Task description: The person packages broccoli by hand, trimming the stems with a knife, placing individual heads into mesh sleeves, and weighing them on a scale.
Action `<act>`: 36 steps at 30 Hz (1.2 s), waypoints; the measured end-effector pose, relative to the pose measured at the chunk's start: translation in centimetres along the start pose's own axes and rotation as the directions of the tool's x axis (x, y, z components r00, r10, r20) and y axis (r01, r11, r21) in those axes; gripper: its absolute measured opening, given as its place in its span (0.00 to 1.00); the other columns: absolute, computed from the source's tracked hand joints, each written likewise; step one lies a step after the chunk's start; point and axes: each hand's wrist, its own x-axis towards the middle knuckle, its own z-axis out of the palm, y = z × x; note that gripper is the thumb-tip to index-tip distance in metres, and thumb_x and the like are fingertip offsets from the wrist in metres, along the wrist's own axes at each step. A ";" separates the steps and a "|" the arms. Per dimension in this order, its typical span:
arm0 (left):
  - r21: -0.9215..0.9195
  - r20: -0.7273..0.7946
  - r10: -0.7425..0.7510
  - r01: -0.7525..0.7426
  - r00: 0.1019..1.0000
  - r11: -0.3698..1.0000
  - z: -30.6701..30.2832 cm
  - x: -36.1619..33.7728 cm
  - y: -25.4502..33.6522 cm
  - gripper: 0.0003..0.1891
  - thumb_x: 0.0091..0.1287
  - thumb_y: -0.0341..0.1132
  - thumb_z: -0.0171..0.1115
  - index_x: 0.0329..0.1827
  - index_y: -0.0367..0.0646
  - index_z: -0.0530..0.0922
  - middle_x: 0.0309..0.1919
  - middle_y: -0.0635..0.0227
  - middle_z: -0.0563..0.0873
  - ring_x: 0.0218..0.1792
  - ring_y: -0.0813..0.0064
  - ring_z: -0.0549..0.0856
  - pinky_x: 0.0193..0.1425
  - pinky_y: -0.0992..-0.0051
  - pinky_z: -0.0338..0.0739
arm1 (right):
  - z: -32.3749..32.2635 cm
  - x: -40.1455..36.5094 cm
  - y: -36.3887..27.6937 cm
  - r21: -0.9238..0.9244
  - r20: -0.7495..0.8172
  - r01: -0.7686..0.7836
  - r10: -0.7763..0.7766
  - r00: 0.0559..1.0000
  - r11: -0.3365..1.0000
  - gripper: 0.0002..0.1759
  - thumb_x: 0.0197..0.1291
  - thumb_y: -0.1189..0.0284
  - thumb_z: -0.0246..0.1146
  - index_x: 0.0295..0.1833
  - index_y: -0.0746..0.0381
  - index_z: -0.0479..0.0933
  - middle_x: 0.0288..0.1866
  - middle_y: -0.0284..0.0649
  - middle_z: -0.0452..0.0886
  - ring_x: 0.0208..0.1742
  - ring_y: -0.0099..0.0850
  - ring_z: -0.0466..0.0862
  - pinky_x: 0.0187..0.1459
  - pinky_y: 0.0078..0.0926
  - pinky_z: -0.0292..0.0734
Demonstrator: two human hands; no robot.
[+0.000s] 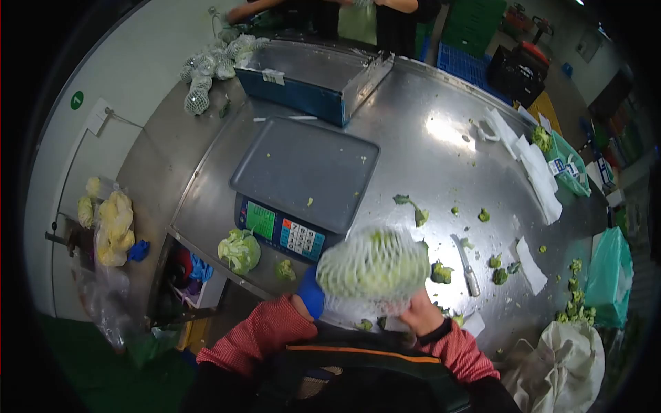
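A pale green vegetable head in white foam netting (372,265) is between my hands, at the near edge of the steel table. My left hand (311,294), in a blue glove, touches its left side; the fingers are mostly hidden behind it. At its lower right, the bare fingers of my right hand (420,313) are bent in against the netting. Just beyond is a digital scale (306,172) with a grey tray that bears only small scraps. A cauliflower head (239,251) lies left of the scale's keypad. To the right lies a knife (466,267) among small green florets.
A blue-sided metal box (296,93) stands behind the scale, with netted heads (206,65) to its left. Co-workers' arms (399,5) show at the far edge. White strips (537,175), a green basket (570,165) and a white sack (561,365) are on the right.
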 end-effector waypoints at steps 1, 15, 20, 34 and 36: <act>-0.037 -0.044 -0.035 0.033 0.998 0.999 0.6 0.5 0.3 0.20 0.76 0.37 0.36 0.65 0.37 0.66 0.61 0.58 0.74 0.60 0.63 0.75 0.66 0.65 0.69 | 0.2 1.3 -0.2 0.058 -0.040 0.015 -0.013 0.999 0.998 0.22 0.71 0.66 0.45 0.65 0.64 0.64 0.63 0.46 0.72 0.63 0.39 0.73 0.64 0.37 0.69; 0.975 -0.196 0.435 0.221 0.879 -0.007 -2.7 5.2 12.2 0.22 0.66 0.49 0.53 0.59 0.47 0.74 0.48 0.54 0.83 0.50 0.61 0.82 0.53 0.65 0.75 | 2.3 15.8 -6.3 -0.735 -0.150 -0.059 -0.078 0.986 0.675 0.22 0.69 0.60 0.45 0.49 0.69 0.71 0.28 0.44 0.80 0.18 0.32 0.81 0.19 0.25 0.80; 0.773 -0.398 0.567 -0.070 0.721 0.631 4.9 4.8 17.0 0.28 0.65 0.47 0.60 0.64 0.44 0.68 0.52 0.58 0.80 0.54 0.68 0.78 0.55 0.71 0.74 | 2.0 15.5 -7.9 -0.957 -0.030 0.088 -0.395 0.918 0.277 0.29 0.65 0.51 0.51 0.46 0.72 0.69 0.21 0.45 0.78 0.13 0.32 0.78 0.16 0.26 0.73; 0.937 0.080 0.402 -0.206 0.912 0.281 7.4 6.1 15.0 0.31 0.57 0.36 0.70 0.61 0.34 0.67 0.54 0.59 0.78 0.54 0.70 0.78 0.59 0.72 0.72 | 4.3 15.9 -6.2 -0.950 0.189 0.302 -0.622 0.760 0.080 0.25 0.59 0.60 0.57 0.54 0.68 0.70 0.42 0.57 0.81 0.44 0.50 0.82 0.48 0.39 0.74; 0.963 0.067 0.464 -0.178 0.884 0.200 7.0 6.7 14.2 0.32 0.56 0.37 0.71 0.61 0.34 0.68 0.52 0.58 0.79 0.52 0.69 0.79 0.57 0.72 0.73 | 4.4 16.2 -6.0 -0.959 0.197 0.282 -0.627 0.754 0.038 0.25 0.59 0.60 0.57 0.55 0.68 0.71 0.42 0.58 0.81 0.44 0.50 0.82 0.47 0.39 0.75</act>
